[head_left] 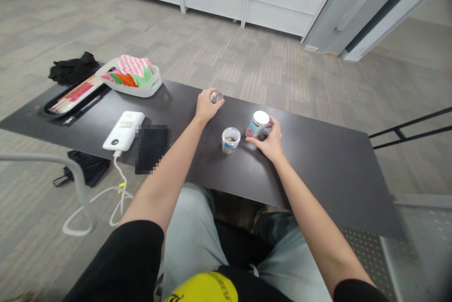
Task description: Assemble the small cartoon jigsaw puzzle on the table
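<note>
We're counting two hands on the dark table (318, 170) here, a left hand (206, 106) and a right hand (270, 142). We're seeing two small jars: one open jar (230, 140), one capped jar (257, 125). One loose silver lid (216, 97). One white power bank (124, 131) with one white cable (106, 193). One black phone (151, 147). We're also spotting one white basket (148, 86) of colourful cloths, one tray (72, 97), one black bundle (72, 69).

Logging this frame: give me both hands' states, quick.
Left hand: closed on a small metal lid.
Right hand: closed around the white-capped jar.
</note>
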A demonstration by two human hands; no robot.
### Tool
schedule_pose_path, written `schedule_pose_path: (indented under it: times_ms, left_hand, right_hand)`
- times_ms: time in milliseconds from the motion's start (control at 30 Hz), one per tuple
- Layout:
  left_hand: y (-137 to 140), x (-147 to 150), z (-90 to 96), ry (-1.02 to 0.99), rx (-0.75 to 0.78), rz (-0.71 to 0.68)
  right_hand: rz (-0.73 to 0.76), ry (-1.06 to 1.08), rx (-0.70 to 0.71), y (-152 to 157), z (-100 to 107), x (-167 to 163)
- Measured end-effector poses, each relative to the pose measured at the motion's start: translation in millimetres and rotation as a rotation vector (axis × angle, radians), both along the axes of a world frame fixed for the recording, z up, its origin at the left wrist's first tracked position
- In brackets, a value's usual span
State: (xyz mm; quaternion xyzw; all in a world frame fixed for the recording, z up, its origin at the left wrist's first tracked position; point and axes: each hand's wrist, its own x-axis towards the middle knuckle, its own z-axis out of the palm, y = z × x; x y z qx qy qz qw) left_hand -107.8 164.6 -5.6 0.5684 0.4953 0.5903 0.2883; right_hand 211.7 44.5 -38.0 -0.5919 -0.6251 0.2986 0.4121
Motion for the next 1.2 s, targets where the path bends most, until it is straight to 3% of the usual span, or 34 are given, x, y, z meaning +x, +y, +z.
schedule_pose_path:
  times_ms: [67,133,200,267,367,500,700,900,1067,1200]
  left_hand:
    - [-17.9,-11.0,-2.3,-0.028,-0.045,0.079]
    - [-47.7,-15.6,-2.3,-0.085,-0.059,0.093]
    - [-84.6,-10.1,-1.4,-0.263,-0.017,-0.034]
    - [-120.3,3.9,-1.1,-0.329,0.000,-0.143]
    - [-156.8,27.1,-2.0,-0.289,-0.002,-0.181]
    - [-173.7,38.6,1.8,-0.205,-0.016,-0.201]
    - [-193.7,38.6,15.0,-0.108,-0.004,-0.210]
    - [-220.8,47.2,12.1,-0.145,-0.011,-0.162]
    - [-240.6,49.6,19.7,-0.196,-0.071,-0.195]
    - [-251.7,37.6,40.8,-0.199,-0.144,-0.333]
  right_hand:
    - [-0.084,-0.026,0.055,-27.6,-1.8,5.6]
    - [0.032,0.001,0.050,-53.1,-3.3,2.6]
    - [0.152,0.031,0.036,-67.9,-4.1,-13.7]
    - [0.225,0.063,0.036,-69.1,-3.8,-40.6]
    - [0.282,0.107,0.008,-55.0,-0.5,-81.5]
    - [0.331,0.079,0.015,-46.6,6.5,-103.0]
    - [0.321,0.069,0.075,-74.9,14.4,-92.4]
    - [0.343,0.080,0.065,-96.7,28.5,-96.1]
    - [0.399,0.235,-0.048,-111.5,33.7,-108.3]
    - [0.575,0.384,-0.252,-123.8,36.8,-110.1]
